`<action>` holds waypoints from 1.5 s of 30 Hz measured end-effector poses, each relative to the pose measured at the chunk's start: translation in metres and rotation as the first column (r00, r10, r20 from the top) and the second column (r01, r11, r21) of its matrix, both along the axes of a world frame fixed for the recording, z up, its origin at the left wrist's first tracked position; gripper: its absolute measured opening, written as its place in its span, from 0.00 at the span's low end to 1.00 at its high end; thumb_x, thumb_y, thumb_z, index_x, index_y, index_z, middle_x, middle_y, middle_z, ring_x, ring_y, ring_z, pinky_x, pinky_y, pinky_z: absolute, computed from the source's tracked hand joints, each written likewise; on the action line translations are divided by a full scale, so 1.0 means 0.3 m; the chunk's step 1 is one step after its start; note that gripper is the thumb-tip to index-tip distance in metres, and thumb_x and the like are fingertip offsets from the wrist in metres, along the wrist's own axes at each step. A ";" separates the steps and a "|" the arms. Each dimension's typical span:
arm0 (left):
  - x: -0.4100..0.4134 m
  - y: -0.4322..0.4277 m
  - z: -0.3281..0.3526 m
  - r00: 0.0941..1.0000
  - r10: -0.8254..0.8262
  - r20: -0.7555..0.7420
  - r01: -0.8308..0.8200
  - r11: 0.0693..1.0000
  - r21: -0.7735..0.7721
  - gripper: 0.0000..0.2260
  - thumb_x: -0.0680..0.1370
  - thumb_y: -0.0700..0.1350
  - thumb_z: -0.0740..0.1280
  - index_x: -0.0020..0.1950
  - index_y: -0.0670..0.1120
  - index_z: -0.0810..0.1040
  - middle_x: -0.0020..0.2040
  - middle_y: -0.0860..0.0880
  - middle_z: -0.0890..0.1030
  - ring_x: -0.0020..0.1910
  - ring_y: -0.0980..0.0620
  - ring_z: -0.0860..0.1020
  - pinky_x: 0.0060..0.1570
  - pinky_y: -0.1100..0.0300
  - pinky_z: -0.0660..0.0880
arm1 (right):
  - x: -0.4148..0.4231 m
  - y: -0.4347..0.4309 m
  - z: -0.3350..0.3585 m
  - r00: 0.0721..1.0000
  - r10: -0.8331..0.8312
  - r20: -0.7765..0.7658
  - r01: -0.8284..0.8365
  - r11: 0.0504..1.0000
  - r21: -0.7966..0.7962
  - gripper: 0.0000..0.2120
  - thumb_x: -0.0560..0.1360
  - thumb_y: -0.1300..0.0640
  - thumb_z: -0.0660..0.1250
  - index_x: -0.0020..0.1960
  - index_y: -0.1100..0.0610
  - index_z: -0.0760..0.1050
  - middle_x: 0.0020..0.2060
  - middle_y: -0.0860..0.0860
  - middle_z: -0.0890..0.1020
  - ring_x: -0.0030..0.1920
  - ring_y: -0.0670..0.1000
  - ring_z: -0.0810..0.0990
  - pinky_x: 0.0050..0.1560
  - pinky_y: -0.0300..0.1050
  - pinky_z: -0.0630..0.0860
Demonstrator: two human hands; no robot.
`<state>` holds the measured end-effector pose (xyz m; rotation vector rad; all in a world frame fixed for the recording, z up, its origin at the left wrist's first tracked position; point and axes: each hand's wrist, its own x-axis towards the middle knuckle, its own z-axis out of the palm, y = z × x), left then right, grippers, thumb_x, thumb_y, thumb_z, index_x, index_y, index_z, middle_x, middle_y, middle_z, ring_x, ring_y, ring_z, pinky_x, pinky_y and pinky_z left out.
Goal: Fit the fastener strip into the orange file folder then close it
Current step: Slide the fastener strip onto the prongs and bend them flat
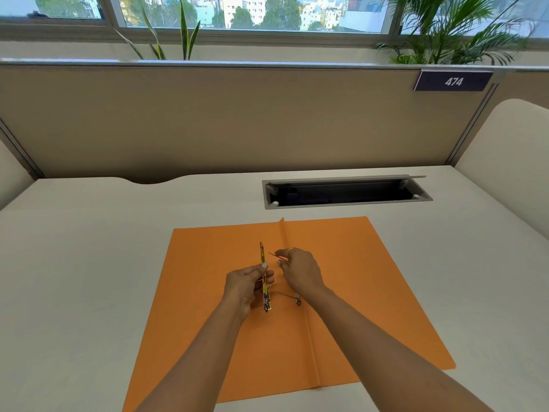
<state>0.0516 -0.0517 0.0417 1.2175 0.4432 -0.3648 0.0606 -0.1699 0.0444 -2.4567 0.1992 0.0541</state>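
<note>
Folder (341,292) lay open flat on desk (89,263). Left hand (243,288) pinched fastener strip (264,278) upright above left leaf; right hand (298,270) gripped thin prong (274,256) near spine. Fitting step underway, likely; next needs prong threaded through spine holes.

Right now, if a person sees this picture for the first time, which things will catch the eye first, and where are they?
The orange file folder stands out first, lying open on the pale desk in the centre. Above it, near the crease, the left hand holds a colourful fastener strip upright, while the right hand pinches a thin prong beside it. Farther back on the right, an open cable tray is sunk into the desk.
</note>
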 end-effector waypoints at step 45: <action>0.003 -0.021 -0.029 0.999 -0.045 -0.009 0.046 0.994 0.099 0.07 0.74 0.38 0.69 0.35 0.41 0.79 0.28 0.49 0.81 0.22 0.59 0.78 0.24 0.66 0.76 | -0.153 -0.105 -0.079 0.984 0.122 0.128 -0.156 0.940 0.303 0.06 0.72 0.54 0.69 0.47 0.54 0.82 0.41 0.47 0.83 0.32 0.45 0.76 0.42 0.49 0.77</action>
